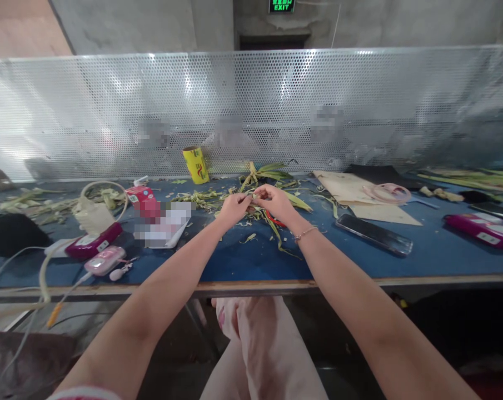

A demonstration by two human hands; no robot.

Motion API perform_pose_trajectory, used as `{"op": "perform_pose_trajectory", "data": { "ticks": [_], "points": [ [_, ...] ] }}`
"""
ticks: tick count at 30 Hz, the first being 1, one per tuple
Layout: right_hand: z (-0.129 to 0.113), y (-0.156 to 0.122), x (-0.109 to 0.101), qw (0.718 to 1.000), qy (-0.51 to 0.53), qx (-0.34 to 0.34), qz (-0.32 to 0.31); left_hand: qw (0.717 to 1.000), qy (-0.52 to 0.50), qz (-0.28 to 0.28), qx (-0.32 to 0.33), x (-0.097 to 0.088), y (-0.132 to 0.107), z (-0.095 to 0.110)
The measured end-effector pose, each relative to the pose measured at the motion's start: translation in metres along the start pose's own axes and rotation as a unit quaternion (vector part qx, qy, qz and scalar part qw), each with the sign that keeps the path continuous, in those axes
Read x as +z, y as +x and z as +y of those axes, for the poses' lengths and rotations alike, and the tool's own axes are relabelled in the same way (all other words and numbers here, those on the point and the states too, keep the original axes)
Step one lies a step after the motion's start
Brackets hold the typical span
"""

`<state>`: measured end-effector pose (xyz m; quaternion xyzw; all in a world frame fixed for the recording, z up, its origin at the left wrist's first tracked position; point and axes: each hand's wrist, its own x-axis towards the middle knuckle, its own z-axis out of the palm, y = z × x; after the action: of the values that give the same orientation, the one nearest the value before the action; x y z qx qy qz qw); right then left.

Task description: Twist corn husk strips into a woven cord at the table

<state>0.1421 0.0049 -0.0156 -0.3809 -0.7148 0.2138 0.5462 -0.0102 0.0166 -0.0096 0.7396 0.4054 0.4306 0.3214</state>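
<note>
My left hand and my right hand meet over the middle of the blue table. Both are closed in a pinch, fingertips almost touching. What they pinch is too small and too hidden to make out. Just behind them lies a pale stalk with long green leaves. Shredded pale-green leaf strips are scattered to the left and around my fingers. A red loop shows under my right hand, and a long thin strip trails toward me below it.
A perforated metal screen closes off the table's far side. A yellow can stands before it. A red box, pink device and cables are left; a phone, brown paper and purple device are right.
</note>
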Motion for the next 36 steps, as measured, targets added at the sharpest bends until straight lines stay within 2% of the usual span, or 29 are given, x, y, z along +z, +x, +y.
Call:
{"op": "perform_pose_trajectory", "data": {
  "ticks": [5,9,14,17,21,25,30,33,36],
  "points": [
    [-0.006,-0.001,-0.001,0.995,0.057,0.077,0.004,0.997,0.063,0.033,0.037,-0.004,-0.005,0.007],
    [-0.006,-0.001,0.000,0.994,0.058,0.092,0.019,0.993,0.081,0.005,0.082,-0.004,-0.007,0.009],
    [-0.002,0.001,0.001,0.991,0.076,0.103,0.047,0.995,0.073,0.015,0.070,-0.004,-0.007,0.011],
    [0.005,0.003,0.000,0.980,0.116,0.149,0.060,0.992,0.096,0.032,0.074,-0.005,-0.008,0.013],
    [0.012,0.002,0.001,0.970,0.134,0.201,0.016,0.988,0.128,0.041,0.075,-0.007,-0.008,0.013],
    [0.009,0.000,0.003,0.983,0.095,0.158,0.016,0.991,0.112,0.035,0.070,-0.006,-0.008,0.012],
    [0.000,0.000,0.000,0.996,-0.019,0.079,0.026,0.997,0.063,-0.040,0.025,-0.001,-0.006,0.004],
    [-0.001,0.000,-0.001,0.998,-0.047,0.039,0.001,0.998,-0.004,-0.066,-0.018,0.003,-0.001,-0.003],
    [0.003,0.000,0.001,0.999,-0.014,0.045,-0.027,0.990,-0.104,-0.073,-0.052,0.005,0.002,-0.007]
  ]
}}
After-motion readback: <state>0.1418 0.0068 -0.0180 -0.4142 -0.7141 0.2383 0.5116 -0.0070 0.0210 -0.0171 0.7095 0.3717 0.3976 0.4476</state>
